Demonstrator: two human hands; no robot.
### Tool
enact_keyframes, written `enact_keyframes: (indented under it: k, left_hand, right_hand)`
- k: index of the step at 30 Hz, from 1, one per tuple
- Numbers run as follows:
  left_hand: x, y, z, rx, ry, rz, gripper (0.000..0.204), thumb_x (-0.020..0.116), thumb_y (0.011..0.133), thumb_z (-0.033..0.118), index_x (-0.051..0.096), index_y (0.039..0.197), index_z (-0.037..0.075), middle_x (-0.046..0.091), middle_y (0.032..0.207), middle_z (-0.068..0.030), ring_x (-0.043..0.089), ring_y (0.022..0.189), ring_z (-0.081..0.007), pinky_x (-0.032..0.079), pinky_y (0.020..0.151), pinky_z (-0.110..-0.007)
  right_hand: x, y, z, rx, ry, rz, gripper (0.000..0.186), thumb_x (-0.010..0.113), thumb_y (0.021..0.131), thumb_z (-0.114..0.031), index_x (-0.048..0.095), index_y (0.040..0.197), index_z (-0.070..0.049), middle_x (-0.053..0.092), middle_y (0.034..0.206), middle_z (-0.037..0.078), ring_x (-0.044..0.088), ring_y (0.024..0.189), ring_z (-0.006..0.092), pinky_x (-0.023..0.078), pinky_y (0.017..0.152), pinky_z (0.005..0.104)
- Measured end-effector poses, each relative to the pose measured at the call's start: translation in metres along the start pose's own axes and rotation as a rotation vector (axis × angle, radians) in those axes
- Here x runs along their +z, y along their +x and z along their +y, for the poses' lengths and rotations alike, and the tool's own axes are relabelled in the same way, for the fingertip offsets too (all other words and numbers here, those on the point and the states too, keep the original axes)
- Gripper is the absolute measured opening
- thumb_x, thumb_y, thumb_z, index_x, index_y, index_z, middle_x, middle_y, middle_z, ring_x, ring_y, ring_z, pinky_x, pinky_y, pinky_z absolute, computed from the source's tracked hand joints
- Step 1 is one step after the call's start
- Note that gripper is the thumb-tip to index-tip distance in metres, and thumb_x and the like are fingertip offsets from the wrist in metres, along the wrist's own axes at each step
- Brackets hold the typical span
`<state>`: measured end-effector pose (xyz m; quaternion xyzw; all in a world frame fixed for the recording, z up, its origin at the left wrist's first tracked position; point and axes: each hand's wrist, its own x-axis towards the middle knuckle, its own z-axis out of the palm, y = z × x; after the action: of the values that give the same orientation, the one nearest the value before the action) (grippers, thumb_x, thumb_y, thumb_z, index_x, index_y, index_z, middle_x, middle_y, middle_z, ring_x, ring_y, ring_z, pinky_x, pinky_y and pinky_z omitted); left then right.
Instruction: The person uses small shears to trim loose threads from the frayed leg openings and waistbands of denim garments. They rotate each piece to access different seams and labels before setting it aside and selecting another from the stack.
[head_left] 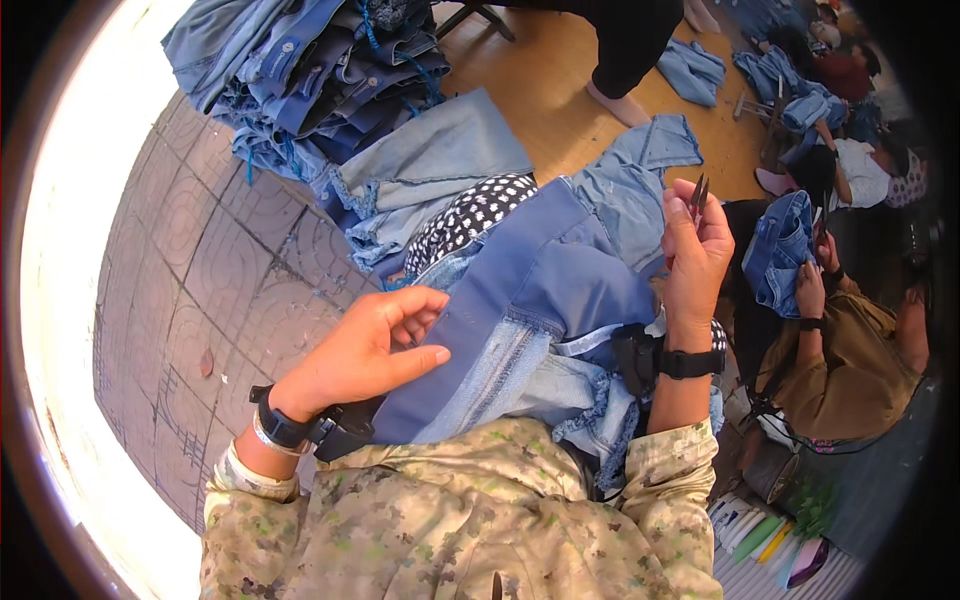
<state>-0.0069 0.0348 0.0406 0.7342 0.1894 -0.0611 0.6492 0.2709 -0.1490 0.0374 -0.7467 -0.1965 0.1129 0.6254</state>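
A denim garment (480, 385) with a wide smooth dark-blue panel (500, 260) lies across my lap. My left hand (385, 335) hovers at the left edge of that panel, thumb stretched out and fingers loosely curled, with a gap between them and nothing visible in it. Raised at the garment's right, my right hand (697, 245) is closed around small dark thread snips (699, 192), whose pointed tips stick up past the fingers. Part of the snips is hidden in the palm. Light-blue frayed denim (600, 410) hangs below the panel near my right wrist.
A tall pile of folded denim (310, 70) stands at the far left, beside paving tiles (190, 250). Black-and-white patterned cloth (470, 220) shows beneath the garment. At the right, a co-worker in brown (840, 370) handles denim (780, 250). Another person's leg (630, 50) is ahead.
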Motion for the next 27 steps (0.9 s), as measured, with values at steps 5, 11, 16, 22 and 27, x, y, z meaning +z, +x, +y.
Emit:
enact_keyframes:
  k: [5, 11, 16, 22, 27]
  left_hand:
    - [0.018, -0.025, 0.015, 0.241, 0.137, -0.303, 0.069, 0.072, 0.084, 0.026, 0.036, 0.135, -0.005, 0.059, 0.099, -0.0167, 0.059, 0.083, -0.0310, 0.048, 0.072, -0.037]
    - [0.026, -0.034, 0.004, 0.416, 0.091, -0.359, 0.057, 0.063, 0.089, 0.032, 0.039, 0.128, -0.003, 0.057, 0.096, -0.0173, 0.058, 0.085, -0.0361, 0.046, 0.071, -0.042]
    - [0.029, -0.038, -0.013, 0.423, 0.166, -0.371, 0.029, 0.060, 0.090, 0.024, 0.050, 0.100, -0.001, 0.055, 0.086, -0.0192, 0.054, 0.080, -0.0412, 0.043, 0.066, -0.046]
    - [-0.005, -0.032, -0.006, 0.260, -0.059, -0.038, 0.015, 0.058, 0.088, 0.010, 0.060, 0.097, -0.002, 0.062, 0.081, -0.0169, 0.061, 0.070, -0.0245, 0.046, 0.065, -0.034]
    - [-0.020, -0.012, -0.041, 0.114, -0.203, 0.200, 0.020, 0.062, 0.089, 0.010, 0.062, 0.104, -0.003, 0.063, 0.087, 0.0016, 0.052, 0.083, -0.0058, 0.043, 0.076, -0.024]
  right_hand:
    - [-0.019, -0.020, -0.034, -0.111, -0.068, -0.057, 0.014, 0.061, 0.094, -0.011, 0.064, 0.105, -0.003, 0.063, 0.091, -0.003, 0.045, 0.066, -0.0003, 0.035, 0.057, 0.0154]
    - [-0.044, -0.061, -0.035, -0.066, -0.274, -0.053, 0.011, 0.060, 0.095, -0.009, 0.064, 0.101, -0.001, 0.060, 0.088, -0.004, 0.051, 0.076, 0.0014, 0.040, 0.066, 0.0164]
    - [-0.063, -0.091, -0.035, -0.019, -0.328, 0.002, 0.010, 0.061, 0.095, -0.008, 0.064, 0.100, 0.000, 0.059, 0.086, -0.004, 0.050, 0.075, 0.0009, 0.039, 0.064, 0.0148]
    - [-0.085, -0.126, -0.047, -0.070, -0.418, 0.148, 0.010, 0.061, 0.094, -0.007, 0.063, 0.099, 0.001, 0.060, 0.087, -0.003, 0.053, 0.078, 0.0038, 0.042, 0.071, 0.0170]
    - [-0.117, -0.150, -0.037, -0.087, -0.375, 0.319, 0.012, 0.064, 0.092, -0.005, 0.063, 0.102, 0.001, 0.061, 0.093, -0.002, 0.054, 0.082, 0.0033, 0.043, 0.073, 0.0162]
